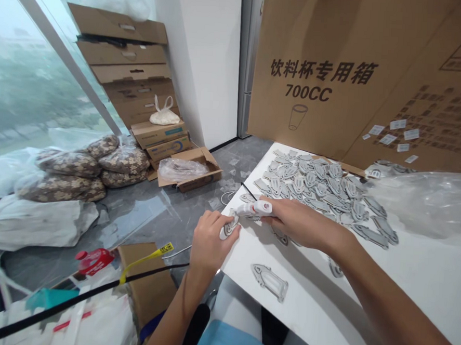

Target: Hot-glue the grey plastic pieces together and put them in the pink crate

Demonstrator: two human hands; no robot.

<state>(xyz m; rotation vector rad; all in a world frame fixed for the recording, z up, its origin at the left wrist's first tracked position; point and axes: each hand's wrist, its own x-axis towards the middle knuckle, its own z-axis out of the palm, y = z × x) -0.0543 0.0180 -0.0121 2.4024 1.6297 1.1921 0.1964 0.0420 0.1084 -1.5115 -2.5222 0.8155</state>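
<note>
My left hand [210,239] pinches a small grey-and-white flat part [229,227] at the near left corner of the white table [404,277]. My right hand [296,221] grips a white pen-shaped tool [256,209], its tip pointing left and resting just above that part. A thin black cable [248,191] runs back from the tool. One loose grey part [269,282] lies on the table in front of me. A big heap of several similar grey parts [323,191] spreads behind my right hand.
A large cardboard box [357,76] printed "700CC" stands at the table's back. A clear plastic bag [427,203] lies at right. On the floor at left are flattened cartons [130,78], patterned cushions [82,168], an open box [189,170] and a red bottle [92,260].
</note>
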